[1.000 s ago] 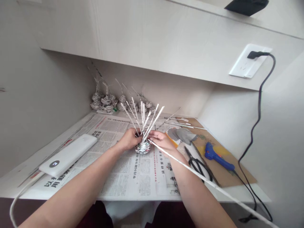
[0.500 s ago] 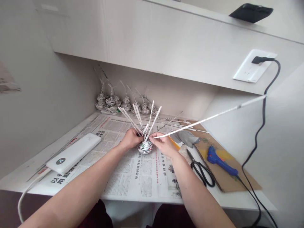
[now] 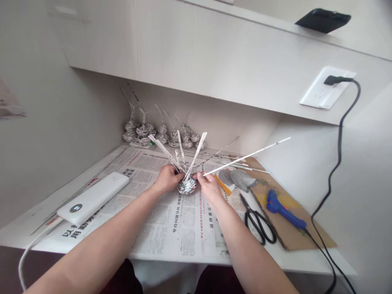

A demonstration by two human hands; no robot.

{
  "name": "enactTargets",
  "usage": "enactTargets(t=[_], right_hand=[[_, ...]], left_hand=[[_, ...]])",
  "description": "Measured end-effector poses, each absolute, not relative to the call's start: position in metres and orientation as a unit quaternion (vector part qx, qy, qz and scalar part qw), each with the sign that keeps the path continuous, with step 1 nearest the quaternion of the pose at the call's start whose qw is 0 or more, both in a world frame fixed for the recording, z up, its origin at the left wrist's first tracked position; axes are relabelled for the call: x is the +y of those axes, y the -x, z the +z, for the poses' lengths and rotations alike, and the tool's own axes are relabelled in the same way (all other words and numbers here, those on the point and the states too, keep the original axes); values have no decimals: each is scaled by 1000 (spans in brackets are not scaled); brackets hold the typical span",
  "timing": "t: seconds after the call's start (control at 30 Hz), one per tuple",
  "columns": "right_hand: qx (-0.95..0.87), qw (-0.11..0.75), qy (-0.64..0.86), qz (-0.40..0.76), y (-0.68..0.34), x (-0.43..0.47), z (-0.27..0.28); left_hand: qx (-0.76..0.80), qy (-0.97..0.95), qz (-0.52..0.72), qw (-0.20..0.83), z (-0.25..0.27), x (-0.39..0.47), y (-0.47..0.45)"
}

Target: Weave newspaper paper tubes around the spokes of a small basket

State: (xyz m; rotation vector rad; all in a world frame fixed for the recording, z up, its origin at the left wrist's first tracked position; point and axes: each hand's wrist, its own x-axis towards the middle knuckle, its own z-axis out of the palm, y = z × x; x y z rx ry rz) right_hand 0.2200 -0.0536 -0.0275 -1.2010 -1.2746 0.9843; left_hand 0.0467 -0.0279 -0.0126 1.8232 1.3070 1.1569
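Note:
A small round basket-like piece woven from rolled newspaper strips (image 3: 187,186) rests on the newspaper in front of me, with several paper sticks (image 3: 196,155) fanning upward from its rim. My left hand (image 3: 169,178) grips the left side of the woven piece, its fingertips partly hidden behind the sticks. At the right side, my right hand (image 3: 209,185) pinches a long white paper strip (image 3: 248,156) between thumb and fingers. That strip slants up and to the right, its far end in the air.
Several finished gourd-shaped woven pieces (image 3: 162,134) stand along the back wall. Scissors (image 3: 260,222) and a blue glue gun (image 3: 285,209) on cardboard (image 3: 294,237) lie at right. A white power bank (image 3: 93,198) lies at left. A black cord (image 3: 330,175) hangs at far right.
The long strip's free end has swung down and left and appears shorter. My right hand has shifted slightly right of the woven piece, and the upright sticks have changed angle.

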Motion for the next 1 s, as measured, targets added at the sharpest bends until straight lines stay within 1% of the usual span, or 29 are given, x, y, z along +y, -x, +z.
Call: enactTargets(t=[0.23, 0.37, 0.43, 0.7, 0.87, 1.0], right_hand=[[-400, 584, 468, 528, -215, -47, -36], [-425, 578, 405, 567, -212, -53, -28], [-435, 571, 396, 572, -210, -55, -25], [-401, 592, 448, 537, -206, -52, -29], [-402, 619, 507, 444, -202, -51, -33], [-415, 652, 502, 387, -198, -51, -36]], left_hand=[[501, -699, 436, 265, -12, -33, -52], [470, -713, 444, 272, -13, -34, -53], [449, -721, 447, 283, -11, -36, -54], [442, -756, 420, 239, -8, -42, -56], [451, -785, 389, 169, -9, -42, -56], [447, -778, 404, 178, -8, -43, -58]])
